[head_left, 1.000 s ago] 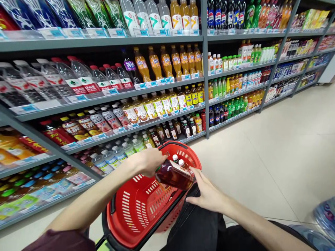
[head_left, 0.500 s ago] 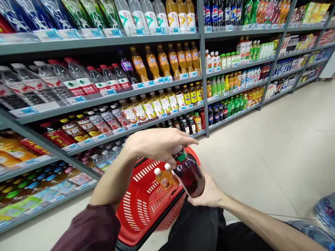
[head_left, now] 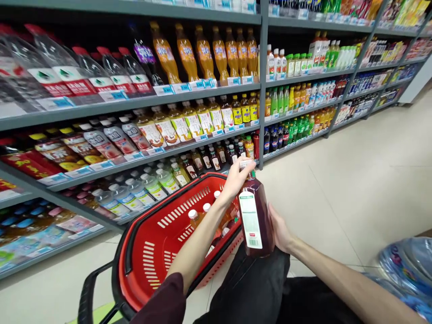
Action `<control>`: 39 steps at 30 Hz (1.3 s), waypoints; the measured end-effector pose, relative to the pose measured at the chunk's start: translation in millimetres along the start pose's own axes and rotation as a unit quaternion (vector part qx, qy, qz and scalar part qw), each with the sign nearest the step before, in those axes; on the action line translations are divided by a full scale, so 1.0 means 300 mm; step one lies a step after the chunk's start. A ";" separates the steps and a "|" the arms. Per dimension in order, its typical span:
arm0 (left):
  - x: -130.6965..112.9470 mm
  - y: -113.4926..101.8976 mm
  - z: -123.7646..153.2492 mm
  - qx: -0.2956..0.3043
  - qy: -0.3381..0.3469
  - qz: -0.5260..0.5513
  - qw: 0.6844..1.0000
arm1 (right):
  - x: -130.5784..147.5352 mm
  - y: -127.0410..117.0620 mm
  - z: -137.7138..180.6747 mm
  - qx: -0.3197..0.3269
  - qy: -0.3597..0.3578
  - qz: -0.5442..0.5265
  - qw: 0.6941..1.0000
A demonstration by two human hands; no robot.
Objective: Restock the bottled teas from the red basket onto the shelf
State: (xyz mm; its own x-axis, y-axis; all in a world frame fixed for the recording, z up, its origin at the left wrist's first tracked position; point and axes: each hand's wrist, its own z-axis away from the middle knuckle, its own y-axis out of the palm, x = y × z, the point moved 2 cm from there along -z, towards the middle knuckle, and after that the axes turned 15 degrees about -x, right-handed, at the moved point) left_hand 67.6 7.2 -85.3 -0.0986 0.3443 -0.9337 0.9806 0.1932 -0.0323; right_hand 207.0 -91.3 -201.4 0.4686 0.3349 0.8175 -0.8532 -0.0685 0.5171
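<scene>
A large bottle of dark red drink [head_left: 265, 213] stands nearly upright over my lap, its pale back label with a barcode facing me. My left hand [head_left: 235, 179] is closed round the white cap and green-ringed neck. From the right, my right hand [head_left: 281, 228] holds the bottle's lower side; its fingertips are partly hidden behind it. Just left of the bottle is a red shopping basket [head_left: 143, 220], with several white-capped bottles [head_left: 194, 218] lying or standing inside. My left forearm crosses over the basket and covers part of its contents.
Grey shelving [head_left: 189, 96] packed with drink bottles runs along the left and away to the right. The basket's black handle [head_left: 87, 288] hangs out at lower left. Big clear water bottles [head_left: 410, 265] stand at lower right on the pale tiled floor [head_left: 340, 189].
The bottle has turned so its back label faces me and stands more upright. My left hand has gone from hovering over the cap to gripping it. The view has tilted down.
</scene>
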 end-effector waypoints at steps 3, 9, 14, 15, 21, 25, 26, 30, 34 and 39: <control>0.033 0.054 0.031 0.016 -0.016 0.025 0.999 | 0.018 0.004 0.004 0.013 0.074 -0.041 0.996; 0.074 0.110 0.088 0.077 -0.036 0.009 0.996 | 0.047 -0.011 -0.002 0.051 0.110 -0.068 0.990; 0.074 0.074 0.086 0.079 -0.038 -0.039 0.995 | 0.042 -0.025 -0.016 0.074 0.136 -0.036 0.987; 0.069 0.067 0.084 0.081 -0.033 -0.042 0.995 | 0.041 -0.023 -0.017 0.079 0.138 -0.035 0.987; 0.009 0.074 0.045 0.102 -0.019 0.007 0.995 | 0.029 0.027 0.003 -0.008 0.056 -0.038 0.998; -0.037 0.108 0.036 0.105 -0.013 0.009 0.994 | 0.024 0.012 -0.003 -0.118 -0.091 -0.029 0.988; -0.043 0.114 0.039 0.095 -0.005 0.004 0.996 | 0.024 -0.002 -0.008 -0.124 -0.124 -0.011 0.984; -0.022 0.127 0.049 0.059 0.007 0.014 0.998 | 0.047 -0.070 -0.022 -0.167 -0.212 0.114 0.956; 0.049 0.132 0.030 0.097 -0.103 0.162 0.977 | 0.110 -0.109 -0.023 -0.172 -0.223 0.229 0.932; 0.136 0.129 0.028 0.196 -0.178 0.411 0.872 | 0.130 -0.153 -0.070 -0.060 -0.140 0.251 0.956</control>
State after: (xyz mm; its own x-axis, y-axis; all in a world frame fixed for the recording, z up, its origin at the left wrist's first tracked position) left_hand 102.9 20.9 -127.6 0.6552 -0.1020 -0.7485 0.6850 -0.3375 0.6456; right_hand 259.7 -55.2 -198.6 0.0222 0.0218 0.9995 -0.9989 -0.0405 0.0230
